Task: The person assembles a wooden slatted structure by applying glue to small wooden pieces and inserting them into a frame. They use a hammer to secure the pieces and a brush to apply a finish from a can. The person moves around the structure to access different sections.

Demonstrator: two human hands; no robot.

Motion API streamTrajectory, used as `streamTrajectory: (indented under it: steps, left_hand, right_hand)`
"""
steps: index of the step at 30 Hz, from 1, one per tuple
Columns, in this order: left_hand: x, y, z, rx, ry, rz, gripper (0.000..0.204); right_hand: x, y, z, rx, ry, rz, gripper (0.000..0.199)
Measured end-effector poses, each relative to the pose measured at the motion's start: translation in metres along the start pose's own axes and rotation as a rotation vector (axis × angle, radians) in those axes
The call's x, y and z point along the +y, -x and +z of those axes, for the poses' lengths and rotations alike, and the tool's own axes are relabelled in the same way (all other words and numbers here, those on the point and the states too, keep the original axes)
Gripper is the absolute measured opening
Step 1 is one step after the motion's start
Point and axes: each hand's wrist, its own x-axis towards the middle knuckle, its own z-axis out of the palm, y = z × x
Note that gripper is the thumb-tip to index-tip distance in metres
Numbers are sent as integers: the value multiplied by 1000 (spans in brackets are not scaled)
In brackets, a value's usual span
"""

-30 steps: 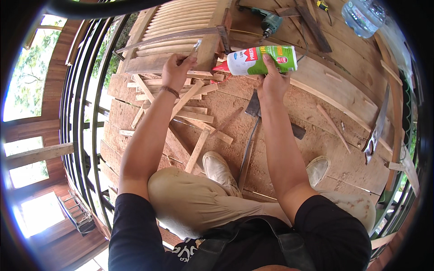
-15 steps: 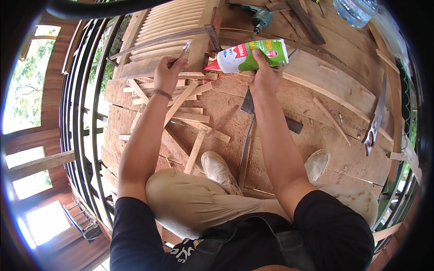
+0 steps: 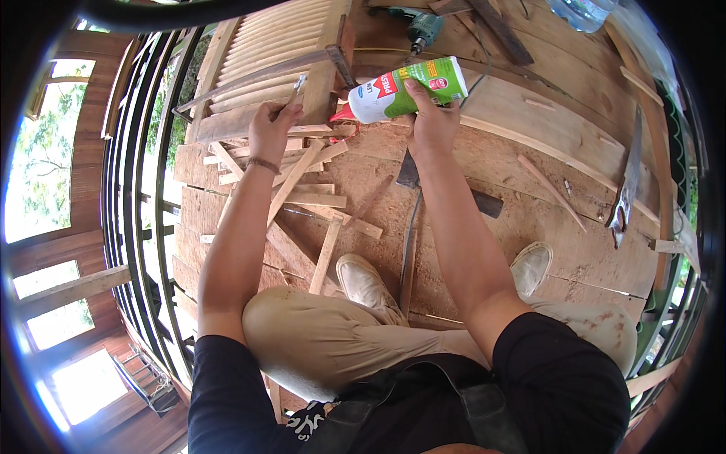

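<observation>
My left hand point(image 3: 271, 130) is closed, pinching a short thin stick point(image 3: 296, 88) with a whitish tip that points up and away from me. To its right, my right hand point(image 3: 434, 127) is wrapped round a white and green glue bottle point(image 3: 393, 92). The bottle lies nearly on its side in my grip, its red nozzle point(image 3: 342, 114) pointing left and slightly down toward my left hand. A gap separates the nozzle from the stick. Just beyond my left hand lies a slatted wooden panel point(image 3: 274, 41). A dark wooden bar point(image 3: 257, 85) crosses over the slats.
Loose wooden strips point(image 3: 306, 178) are heaped below the panel. A green drill point(image 3: 425, 29) lies at the far side, near a large clear water bottle point(image 3: 582, 10). At the right rests a handsaw point(image 3: 626, 189) beside a long board point(image 3: 529, 125). Railings run along the left.
The view has turned slightly, so the whole scene shifts a little left. Both hands keep the same holds on the stick and glue bottle.
</observation>
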Motion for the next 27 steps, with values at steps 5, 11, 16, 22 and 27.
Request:
streamTrajectory:
  steps: [5,11,16,22,27]
  left_hand:
    - [-4,-3,-3,7,82,-21,32]
    - [-4,-1,-6,39,147,-73,33]
    - [-10,-5,-9,59,134,-75,34]
    - [-2,-2,2,86,-13,-70,28]
    - [15,3,8,17,159,-79,25]
  right_hand:
    - [-9,-1,-1,-30,47,32,43]
    - [-31,-5,1,71,-42,121,39]
    - [-50,-16,-3,34,-43,33,39]
    - [-46,-13,-10,141,28,64,40]
    - [-84,-57,-11,121,-10,161,45]
